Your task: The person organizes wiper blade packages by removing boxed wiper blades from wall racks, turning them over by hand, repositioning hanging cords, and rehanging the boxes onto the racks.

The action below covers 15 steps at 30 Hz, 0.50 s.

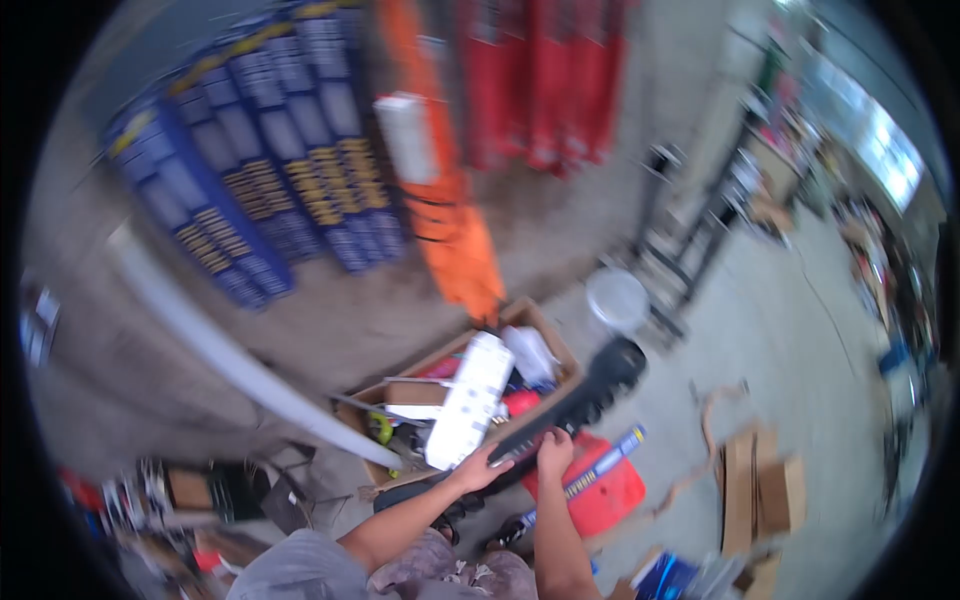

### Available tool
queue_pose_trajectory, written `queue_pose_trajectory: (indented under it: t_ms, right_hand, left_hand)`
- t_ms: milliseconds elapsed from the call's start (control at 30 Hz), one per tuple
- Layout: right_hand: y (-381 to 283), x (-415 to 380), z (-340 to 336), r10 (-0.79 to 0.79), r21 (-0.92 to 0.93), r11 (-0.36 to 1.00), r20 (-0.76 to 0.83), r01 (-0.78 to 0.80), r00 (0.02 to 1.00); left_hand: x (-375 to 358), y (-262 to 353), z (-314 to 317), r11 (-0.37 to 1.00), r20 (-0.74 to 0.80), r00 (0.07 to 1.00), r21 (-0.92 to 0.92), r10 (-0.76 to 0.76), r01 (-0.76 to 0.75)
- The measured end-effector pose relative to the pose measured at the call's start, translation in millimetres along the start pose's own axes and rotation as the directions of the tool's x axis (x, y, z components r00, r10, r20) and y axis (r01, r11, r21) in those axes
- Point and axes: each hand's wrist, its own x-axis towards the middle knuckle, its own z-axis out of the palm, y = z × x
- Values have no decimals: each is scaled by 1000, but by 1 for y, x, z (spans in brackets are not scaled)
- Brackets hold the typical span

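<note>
A long black object [590,392] with a rounded, lobed far end slants across in front of me, above the floor; its kind is not clear. My left hand [480,470] grips its near half, fingers wrapped over the edge. Close by on the right, my right hand [555,450] is closed on the same object, thumb side up. Just beyond stands an open cardboard box [545,325] with a white strip [468,400] patterned with dark marks leaning out of it. Under the hands lie a red plastic piece [620,490] and a narrow blue printed box [605,460].
Several blue boxes [215,240] lean on the wall, next to an orange sleeve [450,240] and red hanging items [545,90]. A white tube [230,350] slants at left. A white bucket [617,302], a black metal frame [690,250] and a cardboard carton [755,490] stand right.
</note>
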Motion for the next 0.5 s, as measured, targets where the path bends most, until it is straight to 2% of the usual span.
queue_pose_trajectory:
  t_ms: [33, 67, 133, 200, 267, 333, 400, 500]
  right_hand:
    - [-39, -6, 20, -79, 0, 997, 67, 79, 995]
    - [-82, -19, 42, -152, 6, 988, 127, 153, 980]
    - [-158, -43, 91, -259, 131, 964, 238, 233, 936]
    - [-209, -67, 144, -350, 273, 926, 357, 262, 866]
    - [-279, -114, 187, -422, 388, 887, 461, 250, 781]
    - [-346, -179, 216, -544, 481, 827, 560, 290, 625]
    - [-389, -232, 244, -581, 497, 812, 636, 307, 507]
    - [-444, -314, 275, -640, 583, 765, 733, 274, 230]
  left_hand:
    - [-15, 4, -34, 997, -174, 984, 62, -41, 53]
    - [-25, -1, -68, 997, -278, 957, -6, -79, 80]
    - [-61, 19, -148, 991, -440, 890, -98, -122, 87]
    - [-78, -5, -203, 997, -722, 691, -48, 9, -63]
    - [-114, 4, -268, 981, -803, 590, -171, -82, -96]
    - [-157, 18, -330, 990, -925, 377, -14, 39, -137]
    - [-183, 23, -382, 969, -981, 188, -1, 47, -247]
    - [-204, 32, -470, 885, -997, 27, 53, 74, -463]
